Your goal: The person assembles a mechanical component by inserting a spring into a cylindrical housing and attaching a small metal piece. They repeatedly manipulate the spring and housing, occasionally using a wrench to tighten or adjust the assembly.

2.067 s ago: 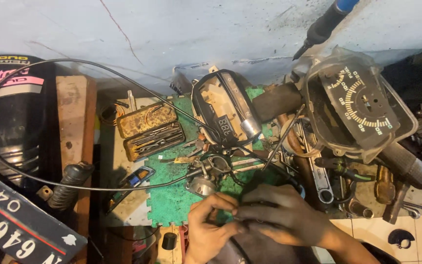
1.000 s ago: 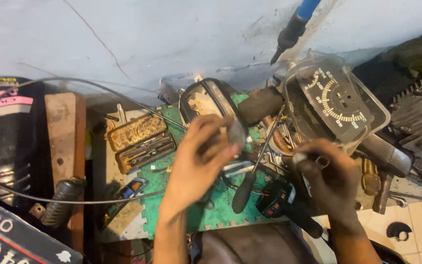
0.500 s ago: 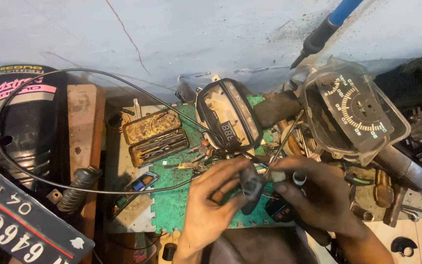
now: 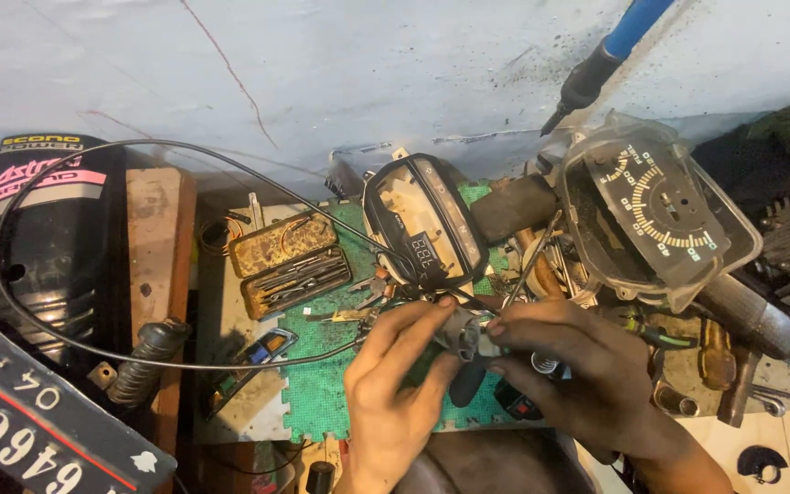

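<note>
While pinched between left hand (image 4: 395, 384) and right hand (image 4: 587, 375) fingertips – both closed on it – small grey cylindrical part (image 4: 462, 331) lying roughly crosswise (above green foam mat (image 4: 322, 393)), ends left-right.

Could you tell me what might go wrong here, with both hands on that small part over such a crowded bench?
1. The left hand and right hand pinch a small grey part by the fingertips; if it slips, it could vanish among the loose tools on the green mat.
2. A small spring sits by the right fingers and might roll off.
3. The black cable ends near the hands; a snag may drag things.
</note>
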